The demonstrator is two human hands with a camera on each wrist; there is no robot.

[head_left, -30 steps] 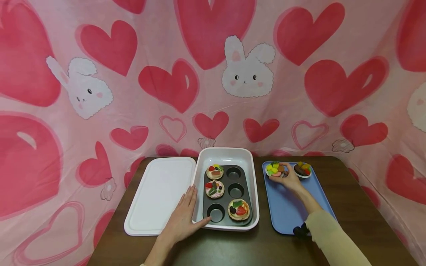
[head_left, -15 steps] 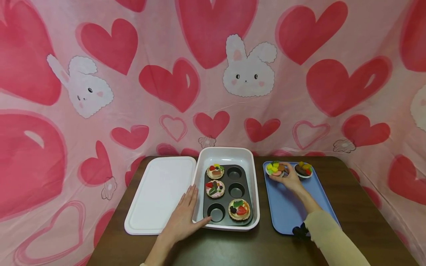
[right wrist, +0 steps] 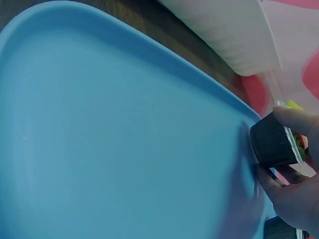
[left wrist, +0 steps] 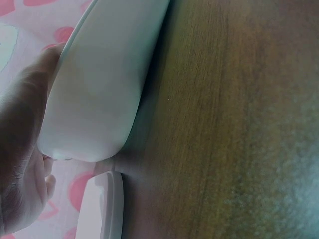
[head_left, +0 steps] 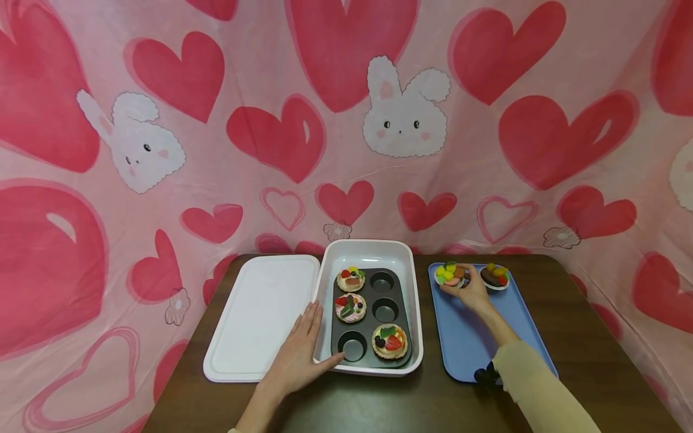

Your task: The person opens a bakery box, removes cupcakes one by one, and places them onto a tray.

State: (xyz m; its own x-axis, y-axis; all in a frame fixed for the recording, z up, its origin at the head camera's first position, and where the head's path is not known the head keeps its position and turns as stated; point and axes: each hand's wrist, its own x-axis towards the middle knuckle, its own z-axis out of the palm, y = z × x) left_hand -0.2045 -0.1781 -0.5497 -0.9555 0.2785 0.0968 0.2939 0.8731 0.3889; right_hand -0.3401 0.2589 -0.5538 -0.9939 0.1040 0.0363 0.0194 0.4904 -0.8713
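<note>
black cup (right wrist: 271, 142) pinched in right fingers (right wrist: 296, 119); straight left fingers (head_left: 310, 323) touch tub (head_left: 373, 260).

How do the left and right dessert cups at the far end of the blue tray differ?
The right hand grips the left cup; no hand holds the right cup. The left cup is topped with bright yellow and pink, while the right cup is topped with dark brown, orange-yellow and red. Both have dark sides and pale rims.
</note>
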